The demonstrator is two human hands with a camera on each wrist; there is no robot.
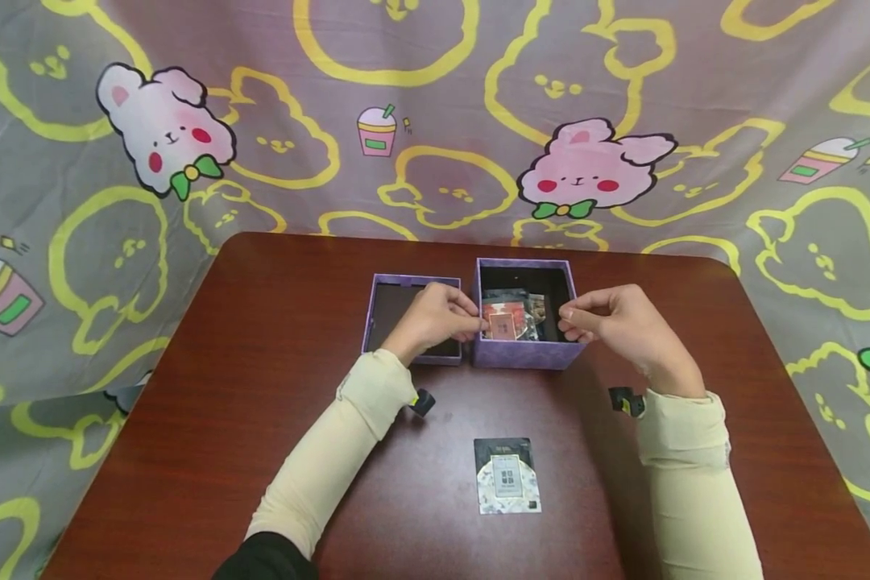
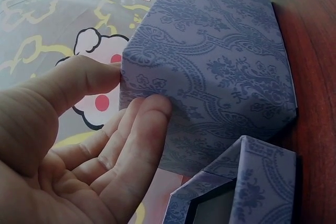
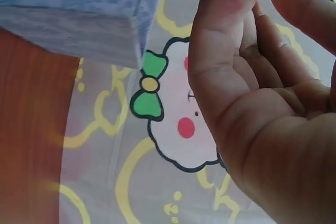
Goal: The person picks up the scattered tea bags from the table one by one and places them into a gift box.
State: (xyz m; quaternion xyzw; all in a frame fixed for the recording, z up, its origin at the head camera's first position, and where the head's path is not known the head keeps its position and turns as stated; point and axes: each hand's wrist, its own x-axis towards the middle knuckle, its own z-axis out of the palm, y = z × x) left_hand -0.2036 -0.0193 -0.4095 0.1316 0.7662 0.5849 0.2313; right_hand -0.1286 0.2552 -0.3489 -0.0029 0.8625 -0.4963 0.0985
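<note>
A purple patterned box (image 1: 528, 355) stands on the table with its top uncovered. My left hand (image 1: 438, 316) pinches its left wall; in the left wrist view the thumb is at the rim and the fingers (image 2: 152, 124) lie against the outer side. Near the right wall is my right hand (image 1: 609, 322), its fingers loosely bent. In the right wrist view that hand (image 3: 262, 93) is apart from the box, with thumb and forefinger separated. Inside the box lie several flat packets, an orange-red one (image 1: 503, 321) on top.
Left of the box lies its shallow purple lid (image 1: 370, 330), dark inside, partly behind my left hand. A black-and-white flat packet (image 1: 507, 477) lies nearer on the brown table (image 1: 261, 387). A patterned cloth (image 1: 435, 113) hangs behind the table.
</note>
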